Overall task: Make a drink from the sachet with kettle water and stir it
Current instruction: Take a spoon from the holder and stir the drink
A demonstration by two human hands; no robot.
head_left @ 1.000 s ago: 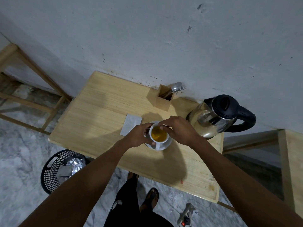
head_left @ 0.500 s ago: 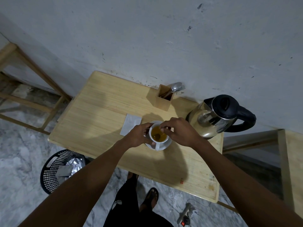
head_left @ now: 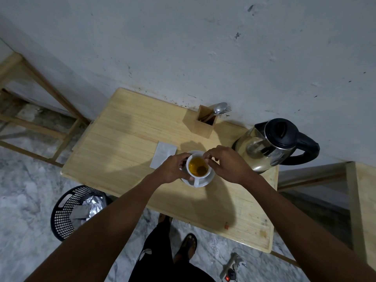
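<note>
A person's left hand (head_left: 173,168) wraps its curled fingers round the left side of a white cup (head_left: 192,159), while the right hand (head_left: 228,164) holds thumb and forefinger pinched together at the cup's far right rim; what they pinch is too small to tell. The cup, filled with amber drink (head_left: 195,165) and a dark tea bag (head_left: 201,170), stands on a white saucer (head_left: 210,178), its handle pointing to the near edge of the desk (head_left: 122,139). Just left lies a pale sachet (head_left: 162,156), long axis running near to far. Farther off stand a cutlery holder (head_left: 204,125) and, right, a kettle (head_left: 270,145), its handle pointing right.
</note>
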